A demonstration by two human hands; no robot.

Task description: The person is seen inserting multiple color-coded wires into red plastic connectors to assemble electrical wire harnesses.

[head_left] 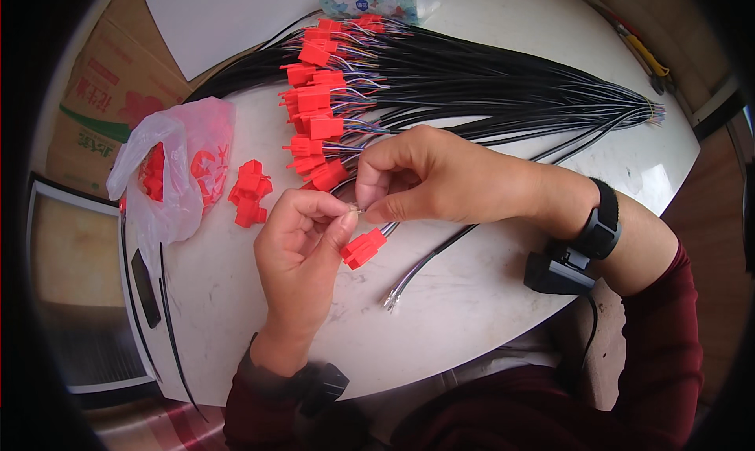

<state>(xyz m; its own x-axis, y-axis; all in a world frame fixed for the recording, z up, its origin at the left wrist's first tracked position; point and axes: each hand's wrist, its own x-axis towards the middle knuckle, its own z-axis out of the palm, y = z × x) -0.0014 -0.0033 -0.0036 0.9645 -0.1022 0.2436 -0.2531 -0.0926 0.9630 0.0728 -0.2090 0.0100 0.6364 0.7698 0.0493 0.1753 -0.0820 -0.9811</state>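
The left hand (303, 235) and right hand (429, 176) meet near the middle of a round white table (472, 301). Left thumb and forefinger are pinched together on a thin wire end (355, 209), and the right fingertips are pinched on the same wire from the 2 o'clock side. A red plastic connector (363, 248) hangs just below the pinch, touching the left hand at its 4 o'clock.

Bare tabletop lies toward 5 o'clock, crossed only by a loose cable (425, 261) with stripped ends. The table's near edge curves close under both wrists; its left rim sits at 9 o'clock beside a cardboard box (94, 113).

At 12 o'clock a thick bundle of black cables (503, 89), smooth and glossy, fans toward 2 o'clock, each tipped with a blocky red connector in a crowded row (318, 109). A small heap of loose red connectors (250, 191) lies at 9 o'clock, near a crinkled translucent plastic bag (177, 168) holding more. Black cable ties (169, 309) rest along the left rim.
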